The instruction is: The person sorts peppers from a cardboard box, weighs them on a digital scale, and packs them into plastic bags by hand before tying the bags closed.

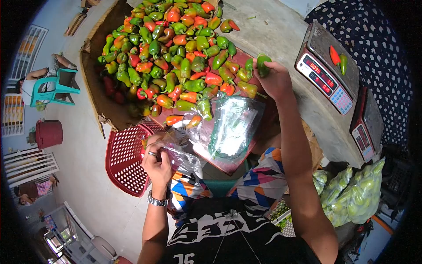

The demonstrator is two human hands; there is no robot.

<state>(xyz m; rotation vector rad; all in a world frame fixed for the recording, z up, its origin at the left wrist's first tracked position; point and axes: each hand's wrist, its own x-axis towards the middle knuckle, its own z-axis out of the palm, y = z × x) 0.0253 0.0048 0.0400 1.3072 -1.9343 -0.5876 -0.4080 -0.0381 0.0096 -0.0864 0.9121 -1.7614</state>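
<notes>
My right hand is raised at the right edge of the pepper pile, its fingers closed around a green pepper. Low on the left, my left hand pinches a clear plastic bag that hangs crumpled towards my lap. A stack of flat clear bags lies on the dark red board before me, catching bright light. Red, green and mixed-colour peppers are heaped across the board and into a torn cardboard box. What the bag contains is hard to make out.
A digital scale on the concrete counter bears a red pepper and a green one; a second scale stands beside it. A red perforated basket sits at left. Filled bags of green produce rest at lower right.
</notes>
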